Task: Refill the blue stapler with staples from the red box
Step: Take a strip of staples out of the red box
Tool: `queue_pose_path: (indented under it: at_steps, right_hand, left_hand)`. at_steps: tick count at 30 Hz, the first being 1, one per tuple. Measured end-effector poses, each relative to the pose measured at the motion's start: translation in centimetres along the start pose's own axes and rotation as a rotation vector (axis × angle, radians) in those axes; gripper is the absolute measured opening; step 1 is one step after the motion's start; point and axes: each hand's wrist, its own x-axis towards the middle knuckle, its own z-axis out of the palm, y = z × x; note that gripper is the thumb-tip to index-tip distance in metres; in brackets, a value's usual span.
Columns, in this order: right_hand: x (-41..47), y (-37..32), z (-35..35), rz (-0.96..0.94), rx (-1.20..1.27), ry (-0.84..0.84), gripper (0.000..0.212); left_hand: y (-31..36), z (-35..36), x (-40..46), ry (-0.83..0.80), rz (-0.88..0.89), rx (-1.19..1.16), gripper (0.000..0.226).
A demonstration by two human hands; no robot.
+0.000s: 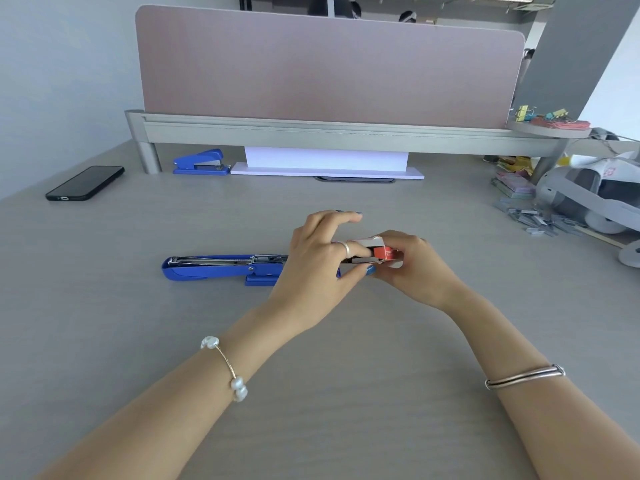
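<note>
A blue stapler (214, 268) lies flat on the desk at centre left, swung fully open with its metal staple channel facing up. Its right end is hidden behind my left hand (318, 265). Just right of it, both hands hold the small red box (382, 252) above the desk. My right hand (415, 268) grips the box from the right side. My left thumb and index finger pinch at the box's open left end, where a grey strip of staples (363, 260) shows. The other left fingers are spread upward.
A second blue stapler (202, 162) sits at the back under the shelf rail, beside a white paper stack (325, 161). A black phone (85, 183) lies far left. Loose staple strips (540, 220), coloured note pads (512, 185) and a grey device (595, 195) crowd the right edge.
</note>
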Motion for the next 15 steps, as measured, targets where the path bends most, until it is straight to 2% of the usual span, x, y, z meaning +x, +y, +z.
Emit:
queue_pose_path:
  at_steps: [7,10,13,15]
  right_hand:
    - [0.0,0.1,-0.1,0.044,0.064,-0.009,0.021]
    - [0.0,0.1,-0.1,0.078,0.059,0.010,0.014]
    - [0.0,-0.1,0.0,0.082,0.051,-0.016,0.021]
    - [-0.1,-0.2,0.1,0.064,0.065,-0.041,0.024]
  left_hand:
    - [0.3,-1.1,0.4,0.040,-0.094,-0.171,0.015]
    - [0.7,-2.1,0.9,0.059,-0.210,-0.331,0.005]
    - [0.6,-2.7,1.3,0.108,-0.319,-0.515,0.005]
    - [0.4,-2.9,1.4,0.119,-0.320,-0.498,0.004]
